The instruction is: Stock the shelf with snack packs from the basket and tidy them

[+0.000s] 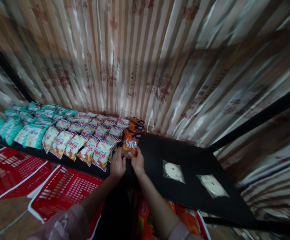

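Observation:
An orange snack bag (130, 144) stands at the end of the front row, its printed face toward me. My right hand (137, 162) grips its lower right side, thumb in front. My left hand (118, 164) is closed at its lower left edge, fingers partly hidden. More orange bags (136, 125) stand in a column right behind it. Directly left are rows of white snack bags (102, 153) with red lettering and striped edges. Teal-and-white bags (36, 136) fill the far left.
On the right of the black shelf (149, 150) lie two clear packets with round white contents, a nearer one (173, 171) and a farther one (212, 185). Red baskets (67, 186) sit below the front edge. Orange packages (188, 220) lie below my right arm. A striped curtain (125, 60) hangs behind.

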{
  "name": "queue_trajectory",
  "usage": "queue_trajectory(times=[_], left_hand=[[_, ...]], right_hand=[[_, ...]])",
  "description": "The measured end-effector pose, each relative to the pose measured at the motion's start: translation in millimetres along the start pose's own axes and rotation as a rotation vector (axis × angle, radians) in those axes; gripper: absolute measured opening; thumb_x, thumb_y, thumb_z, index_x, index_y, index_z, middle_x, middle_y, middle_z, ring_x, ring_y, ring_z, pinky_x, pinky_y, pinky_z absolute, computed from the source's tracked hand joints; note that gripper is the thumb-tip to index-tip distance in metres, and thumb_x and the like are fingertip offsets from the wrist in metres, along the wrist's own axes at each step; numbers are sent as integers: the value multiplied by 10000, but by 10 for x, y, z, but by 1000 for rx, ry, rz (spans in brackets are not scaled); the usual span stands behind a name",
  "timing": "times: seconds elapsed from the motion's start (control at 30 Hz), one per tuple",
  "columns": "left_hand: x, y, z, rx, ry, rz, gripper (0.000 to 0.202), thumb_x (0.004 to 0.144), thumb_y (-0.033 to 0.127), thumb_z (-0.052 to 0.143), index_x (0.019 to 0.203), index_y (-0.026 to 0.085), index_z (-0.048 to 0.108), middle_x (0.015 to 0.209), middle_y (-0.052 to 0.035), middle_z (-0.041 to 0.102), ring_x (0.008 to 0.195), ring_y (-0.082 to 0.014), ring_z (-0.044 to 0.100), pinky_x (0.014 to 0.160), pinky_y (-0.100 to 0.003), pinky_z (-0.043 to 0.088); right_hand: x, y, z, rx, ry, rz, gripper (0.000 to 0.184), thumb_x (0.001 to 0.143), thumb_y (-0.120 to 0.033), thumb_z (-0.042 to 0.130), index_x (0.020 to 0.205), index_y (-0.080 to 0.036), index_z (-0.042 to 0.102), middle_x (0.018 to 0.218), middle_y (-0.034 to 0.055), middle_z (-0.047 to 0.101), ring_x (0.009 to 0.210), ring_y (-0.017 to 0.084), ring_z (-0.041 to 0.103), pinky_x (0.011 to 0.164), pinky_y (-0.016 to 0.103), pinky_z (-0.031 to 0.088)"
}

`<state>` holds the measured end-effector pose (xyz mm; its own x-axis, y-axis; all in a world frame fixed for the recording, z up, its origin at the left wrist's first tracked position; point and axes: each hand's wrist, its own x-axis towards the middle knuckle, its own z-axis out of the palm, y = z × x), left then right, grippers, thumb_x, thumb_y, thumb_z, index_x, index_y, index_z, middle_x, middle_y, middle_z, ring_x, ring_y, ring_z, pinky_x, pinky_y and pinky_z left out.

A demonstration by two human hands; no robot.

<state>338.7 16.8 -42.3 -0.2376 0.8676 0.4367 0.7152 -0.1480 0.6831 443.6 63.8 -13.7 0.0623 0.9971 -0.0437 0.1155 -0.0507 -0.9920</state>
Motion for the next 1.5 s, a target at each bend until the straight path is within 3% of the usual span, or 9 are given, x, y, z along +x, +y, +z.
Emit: queue_trajectory(times=[0.2, 0.57, 0.67, 0.8, 1.03, 1.2, 1.37, 1.5], left_hand=[[-170, -46, 55, 79, 7, 192, 497, 877, 158, 317, 1365, 106, 396, 1439, -158, 390, 1366, -241, 297, 1094, -447, 329], [-54, -8, -46, 134, -42, 244, 516, 833, 96, 344, 1337, 80, 454, 1412, -159, 428, 1345, -251, 339, 1104, -421, 320], [-51, -11, -49, 127, -48, 231, 525, 830, 96, 343, 1345, 88, 447, 1419, -150, 421, 1347, -249, 334, 1099, -420, 332], [-56, -26, -38, 142, -71, 230, 522, 837, 119, 346, 1348, 73, 439, 1411, -165, 427, 1339, -263, 347, 1086, -440, 347], [-77, -94, 46, 209, -20, 265, 501, 855, 128, 342, 1344, 82, 442, 1366, -171, 481, 1314, -256, 387, 1062, -434, 387], [-76, -120, 71, 289, 45, 331, 498, 851, 101, 329, 1336, 61, 439, 1341, -178, 502, 1298, -253, 407, 1029, -423, 428], [-77, -87, 45, 360, 30, 333, 488, 837, 87, 334, 1306, 34, 459, 1338, -191, 500, 1286, -263, 418, 1017, -417, 439], [-71, -39, 26, 390, 27, 329, 497, 829, 86, 349, 1314, 45, 447, 1369, -181, 471, 1303, -262, 397, 1019, -413, 435]], right_hand=[[85, 6, 62, -119, 79, -23, 618, 658, -312, 613, 1263, -240, 512, 1108, 41, 671, 997, 210, 629, 949, 389, 440], [132, 4, 132, -52, 54, -45, 650, 659, -333, 610, 1290, -240, 487, 1104, 38, 666, 977, 209, 631, 943, 375, 438], [124, -26, 134, -123, 66, -56, 613, 658, -333, 614, 1258, -246, 520, 1097, 41, 658, 1014, 229, 607, 956, 382, 421], [113, -54, 112, -274, 91, -88, 603, 660, -342, 621, 1238, -187, 549, 1132, 113, 602, 1078, 281, 543, 978, 398, 385], [119, 21, 96, -386, 99, -212, 543, 731, -433, 571, 1207, -172, 572, 1105, 139, 565, 1075, 293, 487, 977, 428, 365], [135, 97, 105, -445, 151, -291, 659, 759, -539, 521, 1267, -119, 501, 1213, 188, 527, 1158, 313, 448, 974, 464, 360], [243, 94, 87, -364, 207, -223, 713, 823, -585, 398, 1352, -108, 396, 1410, 193, 391, 1325, 287, 325, 1076, 449, 258], [342, 46, 74, -296, 123, -164, 726, 826, -589, 389, 1364, -101, 387, 1437, 178, 376, 1346, 270, 314, 1103, 429, 231]])
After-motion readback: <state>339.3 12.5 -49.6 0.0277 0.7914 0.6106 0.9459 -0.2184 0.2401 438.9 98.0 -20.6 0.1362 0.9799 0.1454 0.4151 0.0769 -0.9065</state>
